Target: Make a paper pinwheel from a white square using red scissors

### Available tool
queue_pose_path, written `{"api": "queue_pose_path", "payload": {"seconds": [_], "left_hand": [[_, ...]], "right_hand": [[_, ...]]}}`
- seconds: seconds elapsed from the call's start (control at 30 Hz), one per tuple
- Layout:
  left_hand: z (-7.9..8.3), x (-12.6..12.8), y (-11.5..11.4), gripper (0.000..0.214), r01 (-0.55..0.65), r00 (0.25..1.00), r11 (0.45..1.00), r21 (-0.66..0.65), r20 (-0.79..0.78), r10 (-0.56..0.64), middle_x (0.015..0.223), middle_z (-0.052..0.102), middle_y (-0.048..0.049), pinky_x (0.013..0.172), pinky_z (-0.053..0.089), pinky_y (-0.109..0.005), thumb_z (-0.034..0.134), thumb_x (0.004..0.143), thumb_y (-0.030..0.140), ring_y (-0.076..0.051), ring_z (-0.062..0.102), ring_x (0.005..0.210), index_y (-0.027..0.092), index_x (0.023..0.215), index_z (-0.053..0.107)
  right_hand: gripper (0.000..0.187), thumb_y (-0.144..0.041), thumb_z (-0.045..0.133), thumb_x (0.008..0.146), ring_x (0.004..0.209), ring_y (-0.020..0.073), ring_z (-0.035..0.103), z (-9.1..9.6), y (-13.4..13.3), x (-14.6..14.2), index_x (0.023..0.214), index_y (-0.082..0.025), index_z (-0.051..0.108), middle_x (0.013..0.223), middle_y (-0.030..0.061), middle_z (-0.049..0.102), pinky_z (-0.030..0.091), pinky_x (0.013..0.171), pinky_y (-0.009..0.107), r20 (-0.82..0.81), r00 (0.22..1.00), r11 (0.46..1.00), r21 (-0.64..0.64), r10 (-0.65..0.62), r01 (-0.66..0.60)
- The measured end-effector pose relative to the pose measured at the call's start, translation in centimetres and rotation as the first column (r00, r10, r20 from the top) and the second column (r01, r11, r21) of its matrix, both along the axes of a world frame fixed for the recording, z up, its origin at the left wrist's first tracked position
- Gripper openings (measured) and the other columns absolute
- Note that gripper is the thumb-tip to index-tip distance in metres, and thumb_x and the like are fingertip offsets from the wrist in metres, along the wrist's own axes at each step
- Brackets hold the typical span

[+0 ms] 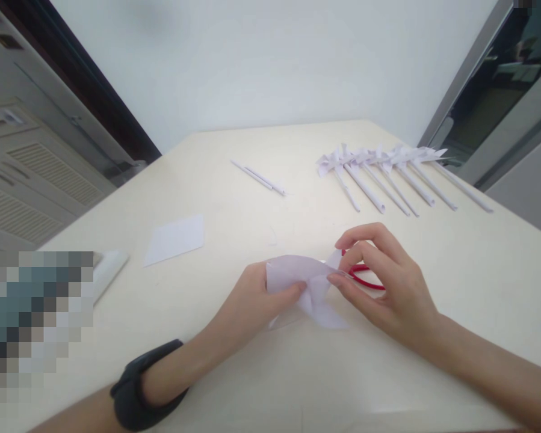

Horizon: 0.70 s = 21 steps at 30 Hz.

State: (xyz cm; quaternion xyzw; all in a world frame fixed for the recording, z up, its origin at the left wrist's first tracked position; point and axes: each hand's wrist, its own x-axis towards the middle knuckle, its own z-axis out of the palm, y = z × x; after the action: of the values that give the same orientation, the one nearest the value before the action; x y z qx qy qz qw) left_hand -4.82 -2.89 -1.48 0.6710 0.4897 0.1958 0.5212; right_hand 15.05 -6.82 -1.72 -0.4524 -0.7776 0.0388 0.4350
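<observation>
My left hand (252, 304) and my right hand (383, 282) both pinch a folded piece of white paper (304, 285) just above the cream table (270, 373). The left fingers grip its left flap. Right thumb and fingers pinch a fold near its middle. Red-handled scissors (367, 276) lie on the table under my right hand, mostly hidden by it. A black band sits on my left wrist.
Several finished white paper pinwheels on rolled paper sticks (387, 174) lie in a row at the far right. Two thin rolled paper sticks (261, 177) lie at the far middle. A flat white sheet (175, 240) rests to the left, and a white object (110, 270) sits near the left edge.
</observation>
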Motion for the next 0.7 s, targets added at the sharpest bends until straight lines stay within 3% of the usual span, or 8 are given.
{"api": "queue_pose_path", "payload": {"seconds": [0.2, 0.4, 0.6, 0.7], "left_hand": [[-0.1, 0.0, -0.2, 0.019, -0.009, 0.999, 0.998, 0.063, 0.046, 0.006, 0.077, 0.066, -0.0016, 0.057, 0.043, -0.022, 0.055, 0.080, 0.029, -0.014, 0.056, 0.067, 0.015, 0.087, 0.066], [0.2, 0.2, -0.3, 0.018, -0.024, 0.997, 0.996, 0.081, 0.069, 0.018, 0.071, 0.064, 0.0005, 0.051, 0.040, -0.019, 0.057, 0.079, 0.027, -0.011, 0.052, 0.060, 0.016, 0.087, 0.067], [1.0, 0.6, -0.2, 0.014, -0.007, 0.995, 0.998, -0.060, 0.103, 0.014, 0.073, 0.064, -0.0001, 0.055, 0.043, -0.020, 0.058, 0.076, 0.022, -0.013, 0.056, 0.066, 0.015, 0.083, 0.067], [1.0, 0.6, -0.1, 0.013, 0.009, 0.993, 0.998, -0.063, 0.121, -0.001, 0.070, 0.062, 0.0003, 0.054, 0.041, -0.020, 0.058, 0.075, 0.021, -0.012, 0.054, 0.064, 0.014, 0.082, 0.066]], "right_hand": [[0.023, -0.029, 0.064, 0.076, 0.092, 0.0192, 0.050, -0.5, 0.3, -0.4, 0.079, -0.019, 0.044, 0.103, 0.0073, 0.050, 0.047, 0.072, 0.035, 0.037, 0.999, 0.996, -0.086, -0.021, 0.024], [0.023, -0.024, 0.063, 0.076, 0.097, 0.0201, 0.047, -1.1, 0.5, -0.4, 0.089, -0.019, 0.044, 0.111, 0.0080, 0.048, 0.048, 0.074, 0.036, 0.091, 0.995, 0.985, -0.166, -0.037, 0.052], [0.025, -0.018, 0.062, 0.077, 0.099, 0.0190, 0.048, -1.2, 0.3, -0.5, 0.096, -0.019, 0.046, 0.110, 0.0073, 0.049, 0.046, 0.080, 0.037, 0.091, 0.996, 0.996, -0.085, -0.013, 0.020], [0.023, -0.014, 0.061, 0.078, 0.097, 0.0176, 0.050, -0.9, 0.0, -0.6, 0.097, -0.018, 0.048, 0.105, 0.0060, 0.053, 0.045, 0.078, 0.035, 0.096, 0.994, 0.999, -0.007, 0.044, -0.044]]}}
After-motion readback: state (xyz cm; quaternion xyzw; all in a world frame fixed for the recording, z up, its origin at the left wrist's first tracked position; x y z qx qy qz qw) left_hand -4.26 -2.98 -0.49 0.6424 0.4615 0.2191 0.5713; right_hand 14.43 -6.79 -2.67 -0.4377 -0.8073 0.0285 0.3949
